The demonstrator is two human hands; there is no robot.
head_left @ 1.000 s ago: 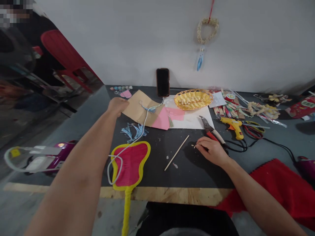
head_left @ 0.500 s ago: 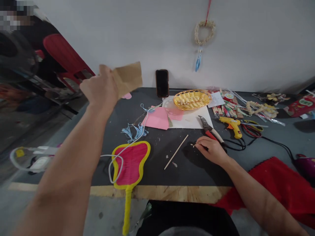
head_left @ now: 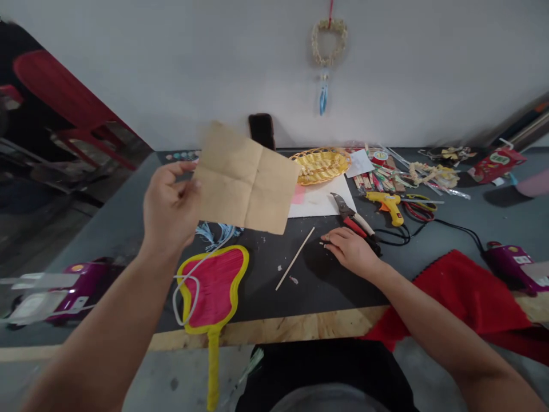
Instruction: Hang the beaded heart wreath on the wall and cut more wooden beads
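My left hand point(head_left: 171, 200) is closed on the left edge of a creased tan sheet of paper point(head_left: 249, 183), held up above the table with its fold lines showing. My right hand point(head_left: 351, 252) rests on the dark tabletop, fingers curled together. At its fingertips lie small pale stick pieces point(head_left: 322, 244); whether one is pinched between the fingers is hidden. Just left of that hand lies a thin wooden stick point(head_left: 295, 258). Pruning shears point(head_left: 354, 220) with red and white handles lie right behind it.
A pink fan with a yellow rim point(head_left: 212, 289) overhangs the front edge, a white cable across it. Behind are a yellow basket point(head_left: 323, 166), a phone point(head_left: 261, 130), and a yellow glue gun point(head_left: 386, 205). Red cloth point(head_left: 463, 292) lies at right; a heart-shaped ornament point(head_left: 329, 43) hangs on the wall.
My left hand has brought the paper rightward and turned it, so its broad face now shows. My right hand stays by the stick pieces. The view has swung to the right.
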